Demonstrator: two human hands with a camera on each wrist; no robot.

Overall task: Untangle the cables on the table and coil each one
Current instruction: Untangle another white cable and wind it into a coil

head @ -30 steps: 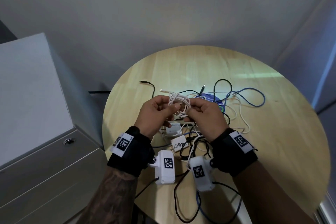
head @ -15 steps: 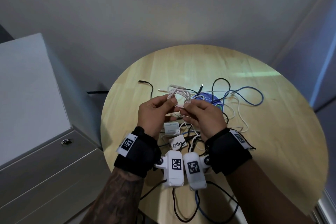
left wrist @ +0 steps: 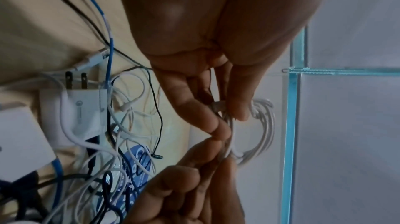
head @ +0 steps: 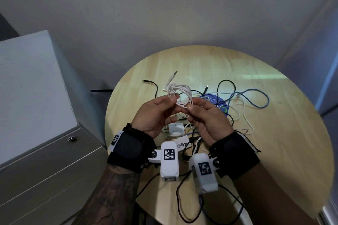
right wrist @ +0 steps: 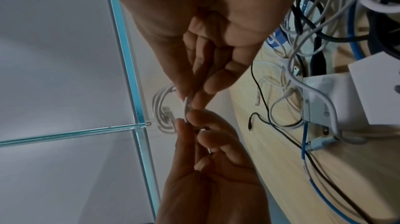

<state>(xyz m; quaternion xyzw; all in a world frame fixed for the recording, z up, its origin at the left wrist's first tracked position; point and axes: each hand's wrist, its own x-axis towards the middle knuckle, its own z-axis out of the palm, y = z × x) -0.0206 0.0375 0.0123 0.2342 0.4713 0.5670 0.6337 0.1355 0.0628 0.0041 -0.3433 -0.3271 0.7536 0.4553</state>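
Observation:
A small coil of white USB cable (head: 181,95) is held up above the round wooden table (head: 274,142). My left hand (head: 157,113) pinches the coil's left side, my right hand (head: 206,117) pinches its lower right side. A USB plug (head: 175,73) sticks up from the coil. The left wrist view shows the white coil (left wrist: 259,133) beyond my fingertips (left wrist: 238,111). In the right wrist view the coil (right wrist: 162,107) hangs behind both hands' fingertips (right wrist: 190,106). A tangle of black, white and blue cables (head: 237,104) lies on the table under and right of my hands.
White power adapters (head: 175,128) and a white card (head: 182,145) lie under my hands. A blue round sticker (head: 217,102) sits among the cables. A grey cabinet (head: 36,115) stands left of the table. Black cable ends (head: 150,83) reach toward the table's far left.
Both hands have risen from the pile with the white coil and turned palms more upward. The USB plug now points up from the coil.

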